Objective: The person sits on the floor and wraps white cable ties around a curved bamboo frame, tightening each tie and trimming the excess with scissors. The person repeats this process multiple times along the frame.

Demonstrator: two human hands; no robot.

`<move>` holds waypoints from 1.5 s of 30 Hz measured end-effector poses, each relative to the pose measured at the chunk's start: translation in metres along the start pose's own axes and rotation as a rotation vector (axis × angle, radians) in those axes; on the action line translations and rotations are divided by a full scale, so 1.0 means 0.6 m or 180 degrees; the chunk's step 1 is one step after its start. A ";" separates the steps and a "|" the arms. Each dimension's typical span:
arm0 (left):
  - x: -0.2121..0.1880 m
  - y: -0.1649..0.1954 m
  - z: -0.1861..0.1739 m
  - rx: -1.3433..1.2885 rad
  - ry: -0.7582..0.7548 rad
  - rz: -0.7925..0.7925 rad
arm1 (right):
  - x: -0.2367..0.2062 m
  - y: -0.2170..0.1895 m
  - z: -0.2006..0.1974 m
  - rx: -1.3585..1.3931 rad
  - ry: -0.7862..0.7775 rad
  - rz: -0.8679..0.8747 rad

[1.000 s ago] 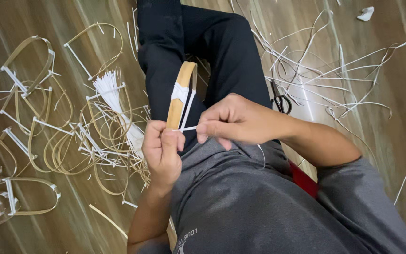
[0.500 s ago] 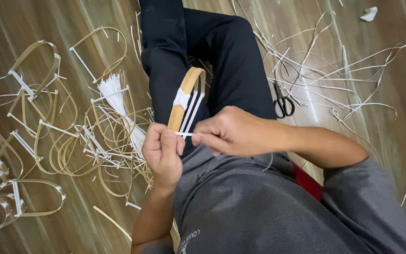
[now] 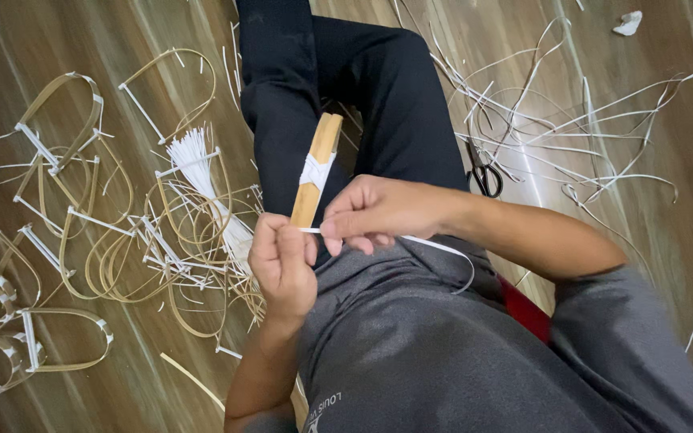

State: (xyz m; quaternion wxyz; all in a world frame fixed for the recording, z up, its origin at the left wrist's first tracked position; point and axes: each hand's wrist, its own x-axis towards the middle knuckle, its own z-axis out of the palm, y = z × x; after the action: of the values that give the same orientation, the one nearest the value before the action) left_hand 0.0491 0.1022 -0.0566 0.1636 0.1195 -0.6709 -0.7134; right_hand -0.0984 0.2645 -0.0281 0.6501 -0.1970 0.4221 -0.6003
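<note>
Left hand (image 3: 282, 265) clamps flat tan bamboo strip bundle (image 3: 317, 170) above lap; right hand (image 3: 374, 212) pinches thin white plastic tie (image 3: 443, 248) beside bundle. Risk: slack tie slipping, white binding loosening.

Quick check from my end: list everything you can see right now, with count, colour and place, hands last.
bamboo strip bundle: one, tan, bound with white, held upright over the lap
white strip: one, trailing from the fingers across the grey shirt
bent bamboo loops: many, tan with white ties, floor on the left
white strip bunch: one, beside the loops
scissors: one, black, floor by the knee
loose strips: many, pale, floor on the right
left hand: grips the bundle's base
right hand: pinches the white strip
</note>
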 end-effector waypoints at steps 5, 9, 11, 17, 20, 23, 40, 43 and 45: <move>0.004 -0.001 -0.004 -0.0123 -0.0080 -0.0029 | -0.040 -0.019 0.051 -0.4133 0.1470 -0.2237; 0.003 -0.003 0.002 -0.0122 -0.0156 0.0018 | -0.059 -0.034 0.072 -0.5409 0.1586 -0.2454; 0.002 -0.003 0.005 -0.0085 -0.0128 -0.0016 | -0.062 -0.041 0.072 -0.5496 0.1484 -0.2340; 0.002 -0.003 0.011 0.0059 -0.0117 -0.0020 | -0.065 -0.048 0.078 -0.5599 0.1494 -0.2329; 0.001 -0.005 0.010 -0.0006 -0.0115 -0.0073 | -0.063 -0.046 0.083 -0.5666 0.1611 -0.2460; -0.001 -0.007 0.007 -0.0107 -0.0089 -0.0153 | -0.061 -0.044 0.084 -0.5696 0.1636 -0.2491; -0.006 -0.006 0.006 -0.0249 -0.0273 -0.0029 | -0.041 -0.058 0.052 -0.3291 0.1302 -0.1382; -0.004 -0.001 0.013 0.0013 -0.0162 -0.0077 | -0.043 -0.055 0.061 -0.3272 0.1395 -0.1293; -0.004 0.003 0.015 0.0068 -0.0191 -0.0066 | -0.044 -0.057 0.067 -0.3240 0.1405 -0.1494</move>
State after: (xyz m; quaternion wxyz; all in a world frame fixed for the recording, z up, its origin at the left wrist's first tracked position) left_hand 0.0478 0.1116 -0.0544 0.1347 0.1068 -0.6818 -0.7111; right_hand -0.0859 0.2728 0.0287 0.2212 -0.4422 0.7267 -0.4770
